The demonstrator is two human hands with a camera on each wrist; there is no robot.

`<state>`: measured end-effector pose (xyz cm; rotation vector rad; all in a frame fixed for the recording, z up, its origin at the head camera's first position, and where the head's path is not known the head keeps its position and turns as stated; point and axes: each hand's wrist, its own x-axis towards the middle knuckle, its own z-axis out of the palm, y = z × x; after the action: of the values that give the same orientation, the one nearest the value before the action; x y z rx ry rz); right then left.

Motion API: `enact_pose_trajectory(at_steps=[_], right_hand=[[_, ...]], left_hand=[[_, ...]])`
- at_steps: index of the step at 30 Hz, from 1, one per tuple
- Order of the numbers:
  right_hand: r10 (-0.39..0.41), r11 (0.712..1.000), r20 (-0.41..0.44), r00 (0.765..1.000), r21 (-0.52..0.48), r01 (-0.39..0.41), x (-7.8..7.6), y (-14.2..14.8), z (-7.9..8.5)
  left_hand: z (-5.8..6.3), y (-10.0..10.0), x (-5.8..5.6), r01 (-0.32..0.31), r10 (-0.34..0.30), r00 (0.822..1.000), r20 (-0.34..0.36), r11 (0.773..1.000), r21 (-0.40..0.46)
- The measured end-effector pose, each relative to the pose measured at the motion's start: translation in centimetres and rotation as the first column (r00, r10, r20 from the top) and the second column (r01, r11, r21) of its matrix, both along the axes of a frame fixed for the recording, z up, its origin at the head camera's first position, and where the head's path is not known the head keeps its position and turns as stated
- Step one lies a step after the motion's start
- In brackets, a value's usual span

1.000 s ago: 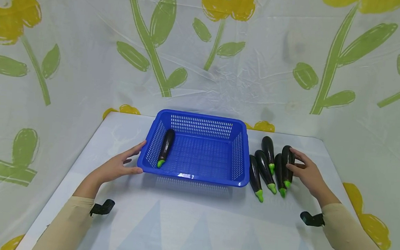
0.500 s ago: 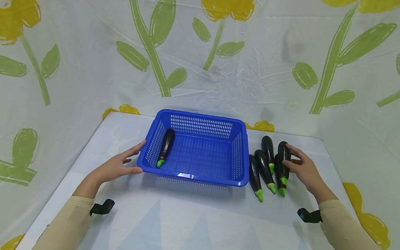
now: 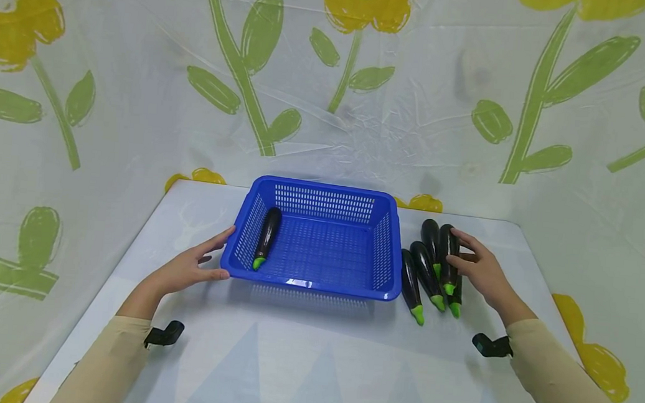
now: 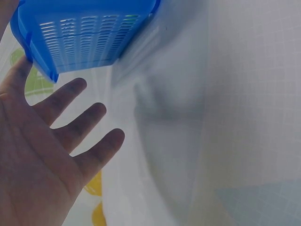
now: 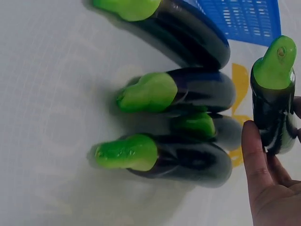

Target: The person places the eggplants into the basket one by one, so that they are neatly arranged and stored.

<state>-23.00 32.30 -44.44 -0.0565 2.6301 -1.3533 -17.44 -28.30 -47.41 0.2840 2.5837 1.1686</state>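
Observation:
My right hand [image 3: 485, 272] pinches a dark purple eggplant [image 3: 447, 257] with a green stem end. In the right wrist view this held eggplant [image 5: 273, 101] is raised off the table, stem toward the camera. Several other eggplants [image 3: 427, 272] lie below and beside it, right of the blue basket [image 3: 325, 242]. One eggplant [image 3: 268, 235] rests inside the basket along its left side. My left hand [image 3: 185, 272] touches the basket's left rim with thumb and finger. The left wrist view has its fingers [image 4: 89, 157] straight and spread, against the basket's outer edge.
A white table [image 3: 312, 350] with pale blue triangles carries everything. Behind and around it hangs a pale sheet [image 3: 417, 139] printed with yellow flowers and green leaves. Black wrist cameras sit at the left sleeve [image 3: 164, 334] and right sleeve [image 3: 492, 346].
My right hand has lifted the eggplant and moved it left, over the neighbouring eggplants. The left hand and the basket have stayed in place.

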Motion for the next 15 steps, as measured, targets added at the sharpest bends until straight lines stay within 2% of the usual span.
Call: enact_pose_trajectory(at_steps=[15], right_hand=[[0.038, 0.999, -0.025, 0.999, -0.001, -0.038, -0.22, -0.7, 0.32]], left_hand=[[0.12, -0.07, 0.03, 0.007, -0.007, 1.0, 0.0, 1.0, 0.008]])
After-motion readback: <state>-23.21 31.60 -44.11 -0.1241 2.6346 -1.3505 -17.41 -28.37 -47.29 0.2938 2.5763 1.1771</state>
